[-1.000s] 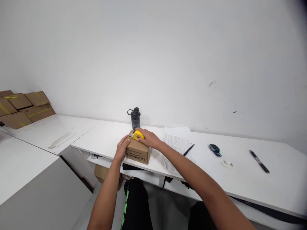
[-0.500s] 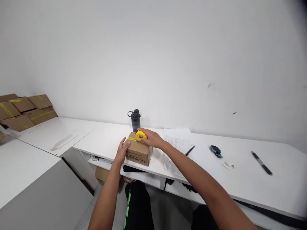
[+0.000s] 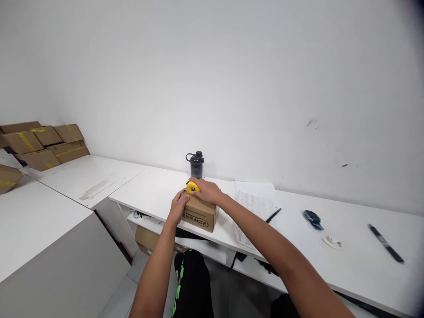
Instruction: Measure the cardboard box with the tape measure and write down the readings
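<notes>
A small brown cardboard box [image 3: 202, 214] with dark printing on its front sits on the white desk. My right hand [image 3: 210, 192] reaches over the box, closed around a yellow tape measure [image 3: 193, 187] held just at its top. At the box's left edge is my left hand [image 3: 179, 206], its thumb on the top edge and its fingers by the far left side, close to the tape measure. Whether the left fingertips also touch the tape's end is too small to tell.
Behind the box stands a dark water bottle [image 3: 196, 165]. Printed sheets [image 3: 248, 203] with a black pen [image 3: 273, 215], a blue-black item [image 3: 312, 219], a small white item [image 3: 331, 242] and a marker [image 3: 386, 243] lie rightward. Taped boxes [image 3: 68, 150] are stacked far left.
The view has shifted left, so things appear further right. My left hand has moved up along the box's left edge, nearer the tape measure, which has shifted toward that hand.
</notes>
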The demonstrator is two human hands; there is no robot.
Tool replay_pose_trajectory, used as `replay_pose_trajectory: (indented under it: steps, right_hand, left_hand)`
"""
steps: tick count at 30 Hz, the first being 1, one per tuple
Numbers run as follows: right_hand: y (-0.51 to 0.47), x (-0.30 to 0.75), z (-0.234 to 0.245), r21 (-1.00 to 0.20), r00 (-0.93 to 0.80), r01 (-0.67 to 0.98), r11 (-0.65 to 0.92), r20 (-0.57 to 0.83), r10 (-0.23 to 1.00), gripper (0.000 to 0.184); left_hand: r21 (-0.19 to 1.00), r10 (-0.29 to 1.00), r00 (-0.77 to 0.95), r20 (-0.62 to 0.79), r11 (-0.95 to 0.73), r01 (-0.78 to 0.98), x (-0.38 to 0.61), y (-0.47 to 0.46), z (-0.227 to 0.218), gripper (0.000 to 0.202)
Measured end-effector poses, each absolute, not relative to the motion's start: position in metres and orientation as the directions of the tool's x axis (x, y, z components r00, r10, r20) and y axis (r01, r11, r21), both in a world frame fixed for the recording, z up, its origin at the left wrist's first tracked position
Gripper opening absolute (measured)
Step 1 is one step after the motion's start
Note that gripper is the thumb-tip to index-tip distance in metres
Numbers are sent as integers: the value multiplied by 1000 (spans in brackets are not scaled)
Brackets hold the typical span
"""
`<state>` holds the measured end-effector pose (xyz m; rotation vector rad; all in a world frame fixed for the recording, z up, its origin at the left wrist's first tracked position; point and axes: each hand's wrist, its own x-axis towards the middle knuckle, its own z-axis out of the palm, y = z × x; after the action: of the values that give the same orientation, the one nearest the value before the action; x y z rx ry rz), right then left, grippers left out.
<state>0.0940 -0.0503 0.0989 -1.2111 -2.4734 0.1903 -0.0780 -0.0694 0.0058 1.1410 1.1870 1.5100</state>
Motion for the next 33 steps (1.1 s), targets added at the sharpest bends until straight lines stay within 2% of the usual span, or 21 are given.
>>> replay_pose_trajectory:
  steps: [3,9,13,22,33]
  right_hand:
    - [-64,131,97,-284,-530,758,587,256,808,51]
    - [-97,210,91,-380,-513,738,557,221,830,50]
    - [-107,227,89,-431,-487,734,525,205,849,52]
    - [-84,173,92,-456,-416,737,499,276,867,68]
    - [-46,79,86,-378,-487,720,583,324,811,61]
  left_hand:
    - [981,965,-216,148,-172,-95,-77,-67,6,58]
    - [976,969,-194,155,-180,-122,-77,-66,10,62]
    - [975,965,-210,160,-188,-121,-77,-64,11,62]
    - [978,965,-220,139,-169,-125,-79,-65,10,60]
    - [981,975,-190,111,-138,-138,-78,-76,7,67]
